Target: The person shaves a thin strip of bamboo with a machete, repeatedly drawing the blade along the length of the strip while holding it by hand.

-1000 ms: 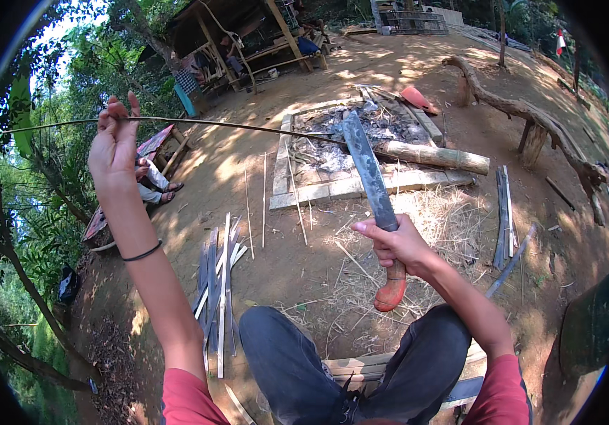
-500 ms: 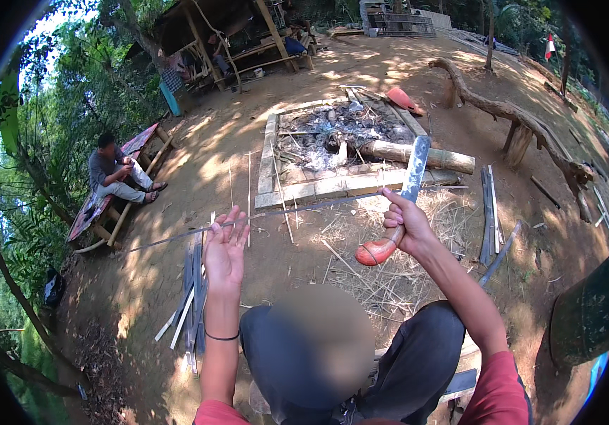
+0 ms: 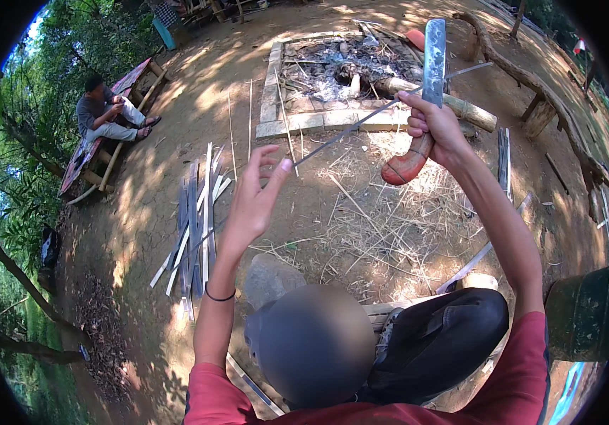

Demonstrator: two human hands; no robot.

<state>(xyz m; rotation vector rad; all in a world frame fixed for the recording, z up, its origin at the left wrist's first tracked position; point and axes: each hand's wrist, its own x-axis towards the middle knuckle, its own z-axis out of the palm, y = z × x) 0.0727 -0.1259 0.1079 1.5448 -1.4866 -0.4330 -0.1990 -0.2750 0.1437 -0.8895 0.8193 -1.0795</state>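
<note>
My right hand (image 3: 437, 127) is closed round the red, curved wooden handle (image 3: 407, 163) of a machete, its broad grey blade (image 3: 434, 64) pointing up. Thumb and forefinger of that hand also press on a long, thin dark strip (image 3: 350, 129), which crosses at the base of the blade. One end of the strip sticks out to the right past the machete. My left hand (image 3: 255, 195) has its thumb against the strip lower down, fingers curled loosely about it. Part of the strip is hidden behind this hand.
A bundle of dark and pale strips (image 3: 194, 227) lies left on the dirt, near a grey stone (image 3: 270, 280). Shavings (image 3: 375, 219) cover the ground ahead. Beyond are a framed fire pit (image 3: 333, 122) with a log and a gnarled wooden rail (image 3: 566, 120). A person (image 3: 109, 113) sits far left.
My left hand has gone from a flat open palm under the strip to curled fingers on it. The strip now extends right past the blade. The view has tilted downward.
</note>
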